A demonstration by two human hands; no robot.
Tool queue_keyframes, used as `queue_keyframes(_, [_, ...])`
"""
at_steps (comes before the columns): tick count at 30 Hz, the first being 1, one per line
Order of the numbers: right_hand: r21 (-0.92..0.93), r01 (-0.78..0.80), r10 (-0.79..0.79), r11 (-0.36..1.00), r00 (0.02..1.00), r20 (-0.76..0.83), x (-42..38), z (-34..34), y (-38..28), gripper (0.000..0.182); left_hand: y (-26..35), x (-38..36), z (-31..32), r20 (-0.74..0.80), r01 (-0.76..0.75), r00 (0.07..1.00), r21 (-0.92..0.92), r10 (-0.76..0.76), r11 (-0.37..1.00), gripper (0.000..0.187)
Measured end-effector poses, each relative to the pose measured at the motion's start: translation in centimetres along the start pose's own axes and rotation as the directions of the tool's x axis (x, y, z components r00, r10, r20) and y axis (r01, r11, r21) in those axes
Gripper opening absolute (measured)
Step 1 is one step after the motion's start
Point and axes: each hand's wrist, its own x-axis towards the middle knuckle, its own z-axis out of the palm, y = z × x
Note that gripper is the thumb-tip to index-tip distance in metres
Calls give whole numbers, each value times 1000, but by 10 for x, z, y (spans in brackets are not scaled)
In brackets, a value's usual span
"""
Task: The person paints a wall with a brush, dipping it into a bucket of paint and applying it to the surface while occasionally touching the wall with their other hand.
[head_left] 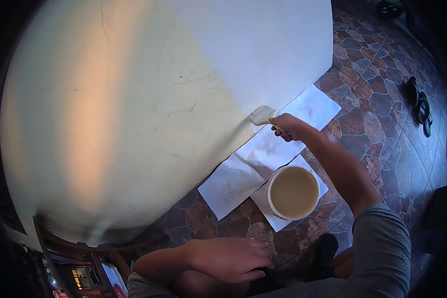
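My right hand (286, 127) is closed around the handle of a wide paintbrush (263, 115). The bristles are at the foot of the wall (149, 99), close to where the wall meets the floor; whether they press on it is hard to tell. A paler, whitish area of wall (268, 44) lies above and right of the brush, while the yellowish part with dark scuffs is to the left. My left hand (233, 258) rests near my knee with its fingers stretched out, holding nothing. Between my hands stands a round bucket (294, 192) of beige liquid.
White paper sheets (232, 184) lie along the wall's base and under the bucket. Stone-patterned tiles (362, 104) cover the floor. Dark sandals (422, 107) are at the right. A wooden chair (74, 244) with things on it stands at lower left.
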Motion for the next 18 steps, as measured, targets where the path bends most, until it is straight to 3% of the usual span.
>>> queue_keyframes(3, [-55,165,-162,985,985,64,-23,-2,-67,35,0,1,1,0,-11,1000,-8,11,1000,35])
queue_keyframes(6, [-171,407,-408,897,913,33,-106,11,-145,38,2,3,-5,42,24,999,-47,-22,999,34])
queue_keyframes(8, [-176,596,-601,784,799,26,-142,8,-172,45,1,4,-9,81,62,995,-78,-55,995,34])
queue_keyframes(9, [-176,597,-603,783,798,23,-153,9,-179,45,-2,3,-8,75,45,996,-71,-40,996,34])
queue_keyframes(11, [-138,793,-802,594,596,-27,-168,10,-189,51,-6,5,-7,65,22,998,-55,-19,998,34])
queue_keyframes(12, [-141,797,-807,587,589,-27,-165,9,-190,51,-7,5,-6,57,14,998,-65,-10,998,34])
queue_keyframes(15, [-85,644,-648,761,761,-34,-116,7,-169,56,-13,6,-2,36,-18,999,-50,20,999,34])
queue_keyframes(18, [-48,474,-475,879,880,-16,-57,6,-107,61,-9,5,0,24,-36,999,-42,37,998,32])
